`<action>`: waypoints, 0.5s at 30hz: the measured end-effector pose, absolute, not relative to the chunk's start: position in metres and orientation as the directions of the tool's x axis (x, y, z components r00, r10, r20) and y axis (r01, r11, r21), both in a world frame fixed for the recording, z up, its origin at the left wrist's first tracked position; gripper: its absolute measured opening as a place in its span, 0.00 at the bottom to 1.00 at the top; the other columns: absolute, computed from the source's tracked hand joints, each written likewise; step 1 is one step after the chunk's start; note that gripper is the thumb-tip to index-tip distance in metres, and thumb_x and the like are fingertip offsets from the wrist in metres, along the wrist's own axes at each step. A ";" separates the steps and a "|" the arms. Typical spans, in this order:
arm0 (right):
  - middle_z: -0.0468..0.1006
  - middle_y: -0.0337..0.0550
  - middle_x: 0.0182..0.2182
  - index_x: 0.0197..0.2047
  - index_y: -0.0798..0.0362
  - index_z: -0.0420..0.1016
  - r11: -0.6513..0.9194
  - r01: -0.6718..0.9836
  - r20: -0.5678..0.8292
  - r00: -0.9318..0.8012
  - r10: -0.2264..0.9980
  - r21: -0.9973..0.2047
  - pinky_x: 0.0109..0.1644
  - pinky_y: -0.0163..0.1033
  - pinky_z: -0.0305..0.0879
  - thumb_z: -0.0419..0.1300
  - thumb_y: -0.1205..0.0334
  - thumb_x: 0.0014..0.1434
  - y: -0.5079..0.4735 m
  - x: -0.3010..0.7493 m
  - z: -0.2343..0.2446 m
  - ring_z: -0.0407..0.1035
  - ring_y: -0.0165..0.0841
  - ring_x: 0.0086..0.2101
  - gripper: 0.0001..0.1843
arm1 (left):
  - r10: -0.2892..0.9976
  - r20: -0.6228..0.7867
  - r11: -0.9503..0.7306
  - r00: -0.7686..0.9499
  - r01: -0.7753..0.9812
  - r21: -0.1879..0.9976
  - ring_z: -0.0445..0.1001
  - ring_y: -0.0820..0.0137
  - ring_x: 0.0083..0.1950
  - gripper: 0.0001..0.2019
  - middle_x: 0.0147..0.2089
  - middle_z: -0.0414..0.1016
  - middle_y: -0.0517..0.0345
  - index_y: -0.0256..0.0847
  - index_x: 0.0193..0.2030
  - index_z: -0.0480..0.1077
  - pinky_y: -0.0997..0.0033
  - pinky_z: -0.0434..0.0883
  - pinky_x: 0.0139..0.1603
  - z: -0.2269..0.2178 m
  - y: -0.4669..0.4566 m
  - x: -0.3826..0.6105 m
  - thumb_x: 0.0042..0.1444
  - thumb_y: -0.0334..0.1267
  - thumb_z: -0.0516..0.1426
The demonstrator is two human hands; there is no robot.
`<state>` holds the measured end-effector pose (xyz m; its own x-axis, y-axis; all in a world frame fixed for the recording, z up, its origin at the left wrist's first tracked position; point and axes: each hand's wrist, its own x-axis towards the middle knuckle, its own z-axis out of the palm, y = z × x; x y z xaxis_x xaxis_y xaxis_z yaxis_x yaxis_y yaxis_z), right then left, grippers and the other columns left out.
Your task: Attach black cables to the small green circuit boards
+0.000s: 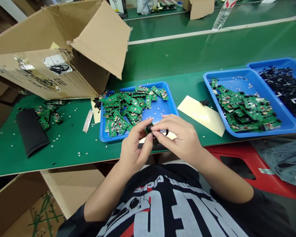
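Bench (187, 56) in green carries a tipped cardboard box (51, 49) at far left and two blue trays of circuit boards (124, 105) — centre tray (160, 112) just beyond the hands, right tray (239, 84) well aside. Left hand (133, 151) and right hand (182, 138) meet at the near edge, fingertips of both pinched shut on one small board (150, 129) — it lies crosswise between them, equally near each.
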<state>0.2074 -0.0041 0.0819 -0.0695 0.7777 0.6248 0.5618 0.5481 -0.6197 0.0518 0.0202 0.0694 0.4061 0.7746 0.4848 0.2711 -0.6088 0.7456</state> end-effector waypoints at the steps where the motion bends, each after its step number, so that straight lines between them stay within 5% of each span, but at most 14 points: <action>1: 0.79 0.42 0.30 0.34 0.55 0.74 0.540 0.583 0.623 -0.072 0.779 -0.608 0.42 0.40 0.68 0.56 0.68 0.61 -0.005 0.207 0.082 0.72 0.31 0.33 0.06 | 0.789 0.477 -0.595 0.386 0.290 0.749 0.78 0.73 0.40 0.16 0.49 0.76 0.52 0.40 0.56 0.65 0.76 0.76 0.41 0.070 0.020 0.053 0.61 0.32 0.53; 7: 0.78 0.43 0.30 0.33 0.54 0.72 0.434 0.664 0.580 -0.001 0.815 -0.609 0.42 0.41 0.68 0.55 0.67 0.61 -0.008 0.199 0.080 0.72 0.32 0.33 0.07 | 0.813 0.500 -0.579 0.298 0.328 0.746 0.79 0.72 0.42 0.13 0.45 0.79 0.54 0.38 0.51 0.70 0.76 0.77 0.43 0.069 0.021 0.060 0.59 0.32 0.55; 9: 0.77 0.40 0.28 0.38 0.54 0.71 0.392 0.632 0.545 0.057 0.837 -0.668 0.43 0.40 0.69 0.56 0.68 0.60 -0.009 0.197 0.082 0.72 0.32 0.32 0.04 | 0.813 0.514 -0.581 0.274 0.320 0.748 0.79 0.73 0.40 0.13 0.44 0.79 0.55 0.38 0.50 0.70 0.78 0.77 0.42 0.069 0.021 0.062 0.58 0.31 0.55; 12: 0.75 0.36 0.26 0.47 0.53 0.67 0.337 0.570 0.486 0.130 0.864 -0.750 0.43 0.39 0.69 0.57 0.69 0.58 -0.009 0.196 0.084 0.72 0.30 0.31 0.13 | 0.816 0.521 -0.578 0.251 0.316 0.753 0.79 0.75 0.37 0.13 0.42 0.80 0.57 0.39 0.50 0.71 0.81 0.77 0.39 0.067 0.020 0.063 0.58 0.30 0.55; 15: 0.76 0.38 0.27 0.38 0.52 0.71 0.357 0.633 0.521 0.086 0.849 -0.686 0.50 0.44 0.67 0.56 0.68 0.59 -0.009 0.196 0.084 0.71 0.31 0.31 0.04 | 0.830 0.501 -0.557 0.243 0.324 0.765 0.79 0.77 0.34 0.13 0.41 0.80 0.58 0.39 0.49 0.71 0.81 0.77 0.37 0.066 0.019 0.063 0.58 0.31 0.56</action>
<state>0.1962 -0.0086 0.0835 0.0856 0.8492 0.5211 0.6334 0.3573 -0.6864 0.0630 0.0192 0.0656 0.2433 0.8304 0.5013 0.3240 -0.5567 0.7649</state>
